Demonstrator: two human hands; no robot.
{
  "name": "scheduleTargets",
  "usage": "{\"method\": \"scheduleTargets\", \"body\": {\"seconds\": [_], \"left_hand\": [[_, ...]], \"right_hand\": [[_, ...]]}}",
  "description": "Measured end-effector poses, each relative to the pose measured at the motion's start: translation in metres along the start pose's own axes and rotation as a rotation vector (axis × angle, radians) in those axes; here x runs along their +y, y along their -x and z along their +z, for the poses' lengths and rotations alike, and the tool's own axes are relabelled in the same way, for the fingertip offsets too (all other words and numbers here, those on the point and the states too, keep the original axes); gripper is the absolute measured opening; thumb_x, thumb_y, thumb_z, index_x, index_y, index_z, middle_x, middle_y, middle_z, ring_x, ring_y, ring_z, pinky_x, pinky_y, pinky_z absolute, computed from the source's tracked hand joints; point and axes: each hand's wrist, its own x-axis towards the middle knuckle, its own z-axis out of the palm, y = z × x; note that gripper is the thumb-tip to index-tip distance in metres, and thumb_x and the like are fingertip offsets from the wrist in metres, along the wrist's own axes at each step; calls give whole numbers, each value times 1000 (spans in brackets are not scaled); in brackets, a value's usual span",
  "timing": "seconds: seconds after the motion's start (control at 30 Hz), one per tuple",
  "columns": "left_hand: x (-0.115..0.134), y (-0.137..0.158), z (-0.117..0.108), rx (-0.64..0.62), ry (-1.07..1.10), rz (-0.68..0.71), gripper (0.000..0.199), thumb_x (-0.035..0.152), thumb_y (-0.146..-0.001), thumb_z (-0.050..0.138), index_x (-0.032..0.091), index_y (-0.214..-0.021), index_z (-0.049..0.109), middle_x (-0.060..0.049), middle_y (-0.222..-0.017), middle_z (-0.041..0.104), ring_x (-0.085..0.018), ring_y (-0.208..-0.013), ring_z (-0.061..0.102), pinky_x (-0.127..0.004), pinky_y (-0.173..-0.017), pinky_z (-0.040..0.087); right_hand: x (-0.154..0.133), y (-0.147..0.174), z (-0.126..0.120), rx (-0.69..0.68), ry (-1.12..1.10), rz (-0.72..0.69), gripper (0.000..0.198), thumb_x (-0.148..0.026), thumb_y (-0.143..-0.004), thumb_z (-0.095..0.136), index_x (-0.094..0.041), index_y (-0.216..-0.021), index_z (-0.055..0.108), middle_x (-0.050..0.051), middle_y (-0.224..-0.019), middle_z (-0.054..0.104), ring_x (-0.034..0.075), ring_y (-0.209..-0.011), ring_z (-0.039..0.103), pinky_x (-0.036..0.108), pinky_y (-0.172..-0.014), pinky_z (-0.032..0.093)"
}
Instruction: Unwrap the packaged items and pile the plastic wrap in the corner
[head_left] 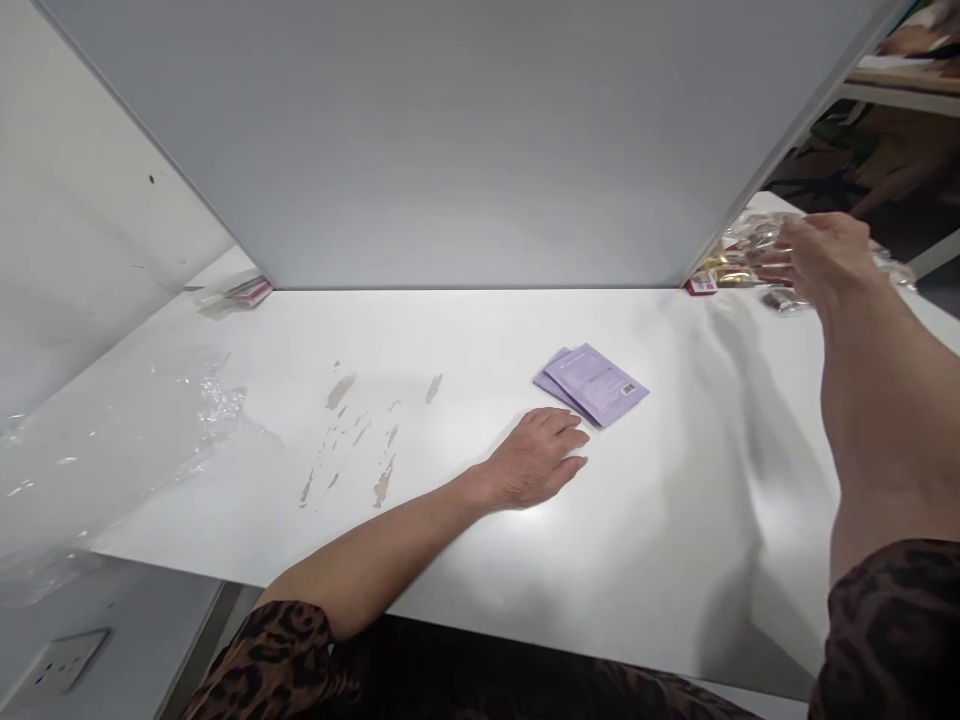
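Observation:
Two purple flat sachets (pixel 596 385) lie overlapped on the white table, the upper one showing printed text and a barcode. My left hand (pixel 536 458) rests palm down just below them, its fingers loosely spread and holding nothing; its fingertips are close to the lower edge of the sachets. At the far right my right hand (pixel 829 255) reaches over a heap of clear plastic packets (pixel 765 232). Its fingers extend toward the packets, slightly blurred and partly lost among the shiny wrap. Gold and red items show beside those fingers.
A grey upright panel (pixel 480 150) stands along the back of the white table (pixel 465 570). Clear plastic sheeting (pixel 135 450) covers the left end. Small red-and-white boxes sit at the panel's left corner (pixel 251 291) and right corner (pixel 702 286). A wall socket (pixel 64 665) is at lower left.

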Motion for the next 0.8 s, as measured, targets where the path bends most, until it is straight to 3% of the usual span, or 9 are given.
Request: {"method": "scheduleTargets", "body": {"seconds": [0.1, 0.17, 0.27, 0.37, 0.47, 0.6, 0.7, 0.8], "left_hand": [[0, -3, 1, -13, 0, -14, 26, 32, -105, 53, 19, -122, 68, -15, -141, 68, -28, -138, 60, -51, -118, 50], [0, -4, 1, -26, -5, -17, 26, 31, -105, 53, 18, -122, 68, -15, -141, 67, -29, -138, 60, -51, -118, 50], [1, -5, 0, -39, -12, -18, 26, 31, -105, 52, 18, -123, 67, -15, -142, 67, -29, -138, 59, -51, -118, 48], [0, -6, 0, -34, -17, -11, 25, 29, -105, 53, 19, -122, 67, -13, -140, 67, -29, -137, 59, -51, -119, 47], [-1, -9, 1, -33, -22, 0, 24, 27, -104, 52, 18, -121, 68, -11, -133, 70, -28, -129, 62, -49, -116, 49], [-2, -14, 3, -30, -18, 19, 27, 27, -105, 51, 16, -121, 69, -12, -129, 71, -27, -124, 64, -47, -115, 49], [-2, -15, 4, -30, -23, 7, 29, 27, -105, 51, 15, -123, 70, -12, -129, 70, -27, -124, 64, -46, -116, 48], [-3, -13, 5, -33, -23, 2, 29, 27, -105, 50, 14, -122, 70, -13, -129, 70, -27, -127, 62, -45, -118, 47]], "right_hand": [[-10, 49, 13, -208, -75, 108, 8, -15, -104, 62, -8, -103, 66, 12, -97, 66, 8, -70, 57, 33, -77, 49], [-13, 91, 18, -446, -31, 103, 15, -23, -104, 64, -10, -96, 66, 12, -97, 68, 10, -72, 57, 32, -76, 46], [-20, 148, 27, -747, 127, -6, 29, -38, -102, 67, -11, -95, 70, 12, -99, 70, 14, -81, 56, 32, -78, 42], [-28, 183, 37, -861, 277, -129, 51, -64, -82, 83, -16, -95, 71, 8, -97, 69, 19, -86, 55, 33, -78, 41], [-37, 203, 46, -886, 344, -125, 66, -70, -60, 93, -19, -90, 63, 4, -89, 63, 19, -82, 52, 32, -70, 39], [-47, 219, 42, -817, 222, 5, 73, -57, -51, 101, -20, -96, 57, 1, -86, 60, 18, -80, 52, 30, -65, 38], [-56, 222, 19, -748, 97, 82, 64, -41, -62, 99, -20, -102, 54, 1, -85, 61, 17, -77, 54, 30, -66, 40], [-60, 220, -13, -548, 145, -89, 44, -28, -79, 88, -19, -107, 55, 1, -86, 61, 15, -76, 54, 30, -70, 38]]}}
